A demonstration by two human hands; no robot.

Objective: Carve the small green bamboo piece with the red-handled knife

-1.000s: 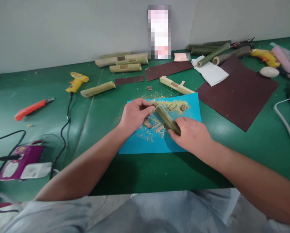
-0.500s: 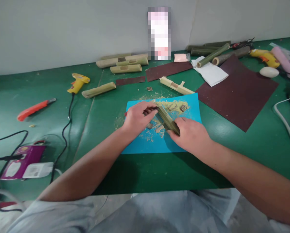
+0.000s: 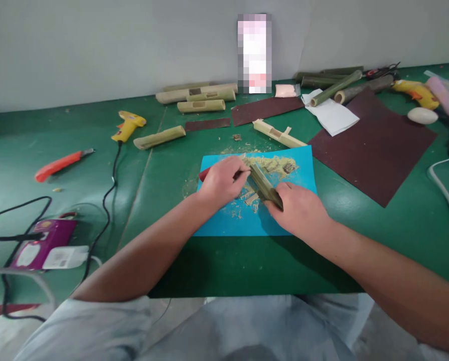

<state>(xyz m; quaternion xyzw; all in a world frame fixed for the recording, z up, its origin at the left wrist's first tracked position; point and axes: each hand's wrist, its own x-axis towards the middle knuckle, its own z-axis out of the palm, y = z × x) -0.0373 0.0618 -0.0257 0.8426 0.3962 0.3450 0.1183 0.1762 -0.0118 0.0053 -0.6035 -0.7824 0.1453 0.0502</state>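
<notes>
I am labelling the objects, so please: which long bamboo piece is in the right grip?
The green piece angled over the blue sheet; its near end is in the right grip. The other long pieces lie farther back, untouched.

place: craft workshop | tools: yellow glue gun [image 3: 128, 126], red cutter [image 3: 60, 166] | debris: bamboo shavings [image 3: 275, 164]

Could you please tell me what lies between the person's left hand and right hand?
In the head view, a green bamboo piece, held by the right hand, lies there, with pale shavings on a blue sheet below.
</notes>
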